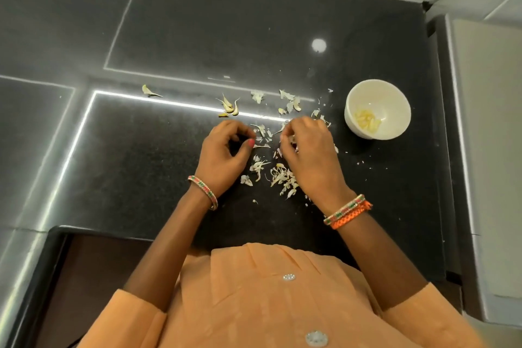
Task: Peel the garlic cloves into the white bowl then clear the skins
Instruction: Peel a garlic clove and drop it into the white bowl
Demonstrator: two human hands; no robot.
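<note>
We look down on a dark speckled bench [282, 22] with both hands working near its middle. Our left hand [226, 150] rests on the bench with its fingers [240, 130] curled inward, thumb tip meeting them; it may be pinching a scrap of skin, but we cannot tell whether anything is held there. Our right hand [310, 150] lies just beside it, fingers bent down and closed together over something pale, probably a garlic clove [289, 140], though most of it is hidden under the hand.

Papery garlic skins [282, 178] are scattered between and around the hands, thickest just below the right hand. A few unpeeled cloves [230, 109] lie above the left hand, and one more piece [148, 90] sits well apart to the left.

The white bowl [395, 110] stands upright to the right of the right hand, near but not touching it, with peeled cloves [367, 120] gathered in its bottom.

A beaded bangle [204, 192] circles the left wrist; a similar bangle and an orange thread band [350, 215] circle the right.
</note>
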